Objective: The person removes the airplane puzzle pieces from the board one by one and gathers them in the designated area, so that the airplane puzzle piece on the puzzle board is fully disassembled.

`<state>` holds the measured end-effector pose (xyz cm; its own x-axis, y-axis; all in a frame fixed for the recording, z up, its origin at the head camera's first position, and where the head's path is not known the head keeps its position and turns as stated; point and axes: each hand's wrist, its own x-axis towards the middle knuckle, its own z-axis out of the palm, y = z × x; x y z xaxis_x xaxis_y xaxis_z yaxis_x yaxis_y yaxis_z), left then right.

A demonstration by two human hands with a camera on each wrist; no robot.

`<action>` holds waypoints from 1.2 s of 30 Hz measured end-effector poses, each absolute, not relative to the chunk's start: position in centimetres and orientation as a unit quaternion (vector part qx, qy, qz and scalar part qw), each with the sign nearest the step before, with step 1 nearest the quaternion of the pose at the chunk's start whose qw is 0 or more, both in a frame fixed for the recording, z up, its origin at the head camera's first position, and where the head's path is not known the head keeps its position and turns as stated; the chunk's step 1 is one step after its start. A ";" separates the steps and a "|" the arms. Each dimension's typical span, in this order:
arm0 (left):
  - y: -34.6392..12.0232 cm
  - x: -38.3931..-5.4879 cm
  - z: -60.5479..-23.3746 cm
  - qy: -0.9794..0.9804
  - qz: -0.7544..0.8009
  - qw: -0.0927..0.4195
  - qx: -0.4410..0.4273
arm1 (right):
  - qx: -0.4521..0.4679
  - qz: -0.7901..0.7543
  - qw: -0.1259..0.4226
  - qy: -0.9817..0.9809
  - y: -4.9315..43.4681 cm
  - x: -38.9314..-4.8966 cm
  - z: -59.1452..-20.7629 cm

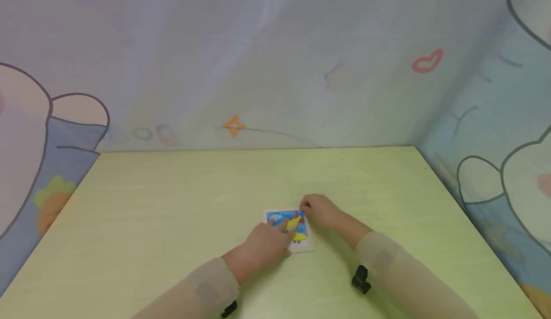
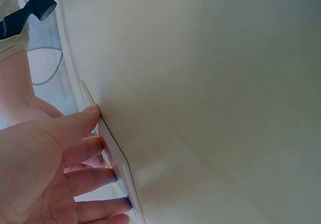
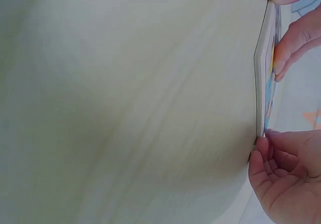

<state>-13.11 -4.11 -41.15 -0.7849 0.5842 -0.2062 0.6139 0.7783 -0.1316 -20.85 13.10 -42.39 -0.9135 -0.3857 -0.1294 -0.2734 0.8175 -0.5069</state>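
Observation:
A small flat picture board [image 1: 300,236] with a white border lies on the table; its picture shows a yellow and red aeroplane on blue sky with a cloud. My left hand [image 1: 268,244] rests its extended fingers on the picture, covering its lower left part, and the thumb touches the near edge. At the far right corner, my right hand [image 1: 320,210] pinches the board between thumb and curled fingers. From the right wrist view, the board's edge [image 3: 260,83] sits at the tabletop, with the right hand [image 3: 286,176] at its corner.
The pale yellow-green table [image 1: 172,204] extends on all sides of the board. A cartoon-printed cloth [image 1: 275,60] hangs behind it and along both sides. A black device [image 1: 361,280] is worn at the right wrist, another [image 1: 229,309] at the left.

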 end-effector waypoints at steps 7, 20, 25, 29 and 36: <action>-3.9 -13.1 -41.4 0.938 -0.101 0.073 0.322 | -0.164 -0.256 0.140 0.942 13.8 -20.8 -41.9; -3.8 -13.8 -41.0 0.936 -0.104 0.075 0.327 | -0.258 -0.243 0.124 0.927 15.4 -20.8 -41.5; -3.9 -13.6 -40.9 0.938 -0.098 0.088 0.319 | -0.218 -0.285 0.128 0.925 15.1 -20.6 -41.8; -4.0 -13.5 -41.1 0.939 -0.093 0.095 0.318 | -0.183 -0.309 0.134 0.924 14.7 -20.7 -41.9; -3.8 -13.5 -41.0 0.940 -0.092 0.101 0.313 | -0.173 -0.357 0.152 0.905 14.9 -21.4 -41.9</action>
